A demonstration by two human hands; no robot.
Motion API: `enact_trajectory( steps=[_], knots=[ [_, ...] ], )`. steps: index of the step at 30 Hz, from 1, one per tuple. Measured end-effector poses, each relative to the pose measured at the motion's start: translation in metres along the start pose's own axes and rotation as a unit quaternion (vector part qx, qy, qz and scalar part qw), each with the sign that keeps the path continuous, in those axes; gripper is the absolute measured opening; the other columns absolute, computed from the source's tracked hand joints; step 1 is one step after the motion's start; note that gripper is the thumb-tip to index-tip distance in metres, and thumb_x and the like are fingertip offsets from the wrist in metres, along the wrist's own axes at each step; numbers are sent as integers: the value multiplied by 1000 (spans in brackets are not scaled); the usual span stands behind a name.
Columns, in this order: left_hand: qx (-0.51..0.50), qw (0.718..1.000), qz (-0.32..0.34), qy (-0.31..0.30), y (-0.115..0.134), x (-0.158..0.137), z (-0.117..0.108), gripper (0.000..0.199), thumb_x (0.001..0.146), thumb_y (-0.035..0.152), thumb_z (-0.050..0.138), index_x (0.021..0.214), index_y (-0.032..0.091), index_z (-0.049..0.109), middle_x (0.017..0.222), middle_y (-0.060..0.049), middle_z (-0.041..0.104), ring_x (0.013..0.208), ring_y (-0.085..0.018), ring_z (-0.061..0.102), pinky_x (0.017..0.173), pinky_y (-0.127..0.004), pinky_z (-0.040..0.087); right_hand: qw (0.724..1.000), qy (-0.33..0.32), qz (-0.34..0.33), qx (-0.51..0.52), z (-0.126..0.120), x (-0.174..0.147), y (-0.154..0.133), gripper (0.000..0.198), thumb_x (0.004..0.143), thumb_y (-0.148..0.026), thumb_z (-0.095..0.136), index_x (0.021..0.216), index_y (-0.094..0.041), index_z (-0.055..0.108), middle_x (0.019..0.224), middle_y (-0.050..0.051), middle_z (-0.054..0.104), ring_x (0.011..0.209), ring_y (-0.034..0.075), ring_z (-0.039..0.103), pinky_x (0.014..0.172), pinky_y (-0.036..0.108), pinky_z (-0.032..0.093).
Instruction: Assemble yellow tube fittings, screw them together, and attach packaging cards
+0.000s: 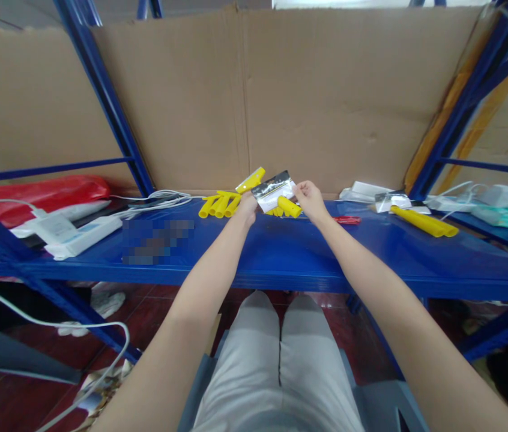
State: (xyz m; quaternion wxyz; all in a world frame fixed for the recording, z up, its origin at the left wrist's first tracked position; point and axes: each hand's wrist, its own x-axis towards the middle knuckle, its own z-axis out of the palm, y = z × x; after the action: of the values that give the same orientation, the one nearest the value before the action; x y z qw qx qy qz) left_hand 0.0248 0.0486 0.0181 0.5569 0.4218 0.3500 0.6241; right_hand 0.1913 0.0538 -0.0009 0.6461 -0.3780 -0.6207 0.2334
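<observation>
A small black-and-white glossy packet (273,191) is stretched between my hands above the blue shelf. My left hand (248,207) is closed on its left edge. At its right edge, my right hand (310,198) pinches with thumb and fingers. A yellow tube (289,207) shows just below the packet, near my right hand; whether it touches the packet I cannot tell. Left of my left hand lie several yellow tubes (220,206). Another yellow piece (250,180) leans up behind that hand.
On the blue shelf (290,258), red thin items (347,220) lie right of my hands. Farther right are yellow tubes (425,222) and a silvery packet (393,201). A white power strip (85,237), cables (159,201) and a red bag (51,198) occupy the left. Cardboard (326,96) stands behind.
</observation>
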Motion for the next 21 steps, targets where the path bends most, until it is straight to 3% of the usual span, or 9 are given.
enact_trajectory(
  steps=[6,11,15,21],
  knots=[
    [81,996,-30,-3,-1,-7,3,6,77,13,64,76,19,67,70,-2,73,70,-18,68,65,-28,51,999,30,23,5,2,2,7,28,85,-38,67,74,-25,45,66,-4,58,64,16,60,65,30,50],
    [103,994,-23,1,-2,-10,5,4,76,17,66,77,21,68,78,-4,74,80,-21,68,74,-33,52,998,54,5,-20,-1,6,15,30,82,-41,68,71,-25,45,66,-4,58,64,15,58,63,28,49],
    [102,994,-35,4,-1,-13,7,4,77,18,66,79,22,68,85,-5,76,89,-23,69,79,-36,52,997,67,-3,-38,-1,7,17,27,83,-39,66,72,-25,45,67,-4,57,65,15,57,65,29,50],
    [27,996,-89,16,2,-9,7,10,80,14,58,80,21,66,84,-3,74,81,-18,68,76,-33,54,996,74,18,-41,2,5,15,23,83,-32,64,73,-25,44,66,-4,55,66,15,59,66,30,50]
  ],
)
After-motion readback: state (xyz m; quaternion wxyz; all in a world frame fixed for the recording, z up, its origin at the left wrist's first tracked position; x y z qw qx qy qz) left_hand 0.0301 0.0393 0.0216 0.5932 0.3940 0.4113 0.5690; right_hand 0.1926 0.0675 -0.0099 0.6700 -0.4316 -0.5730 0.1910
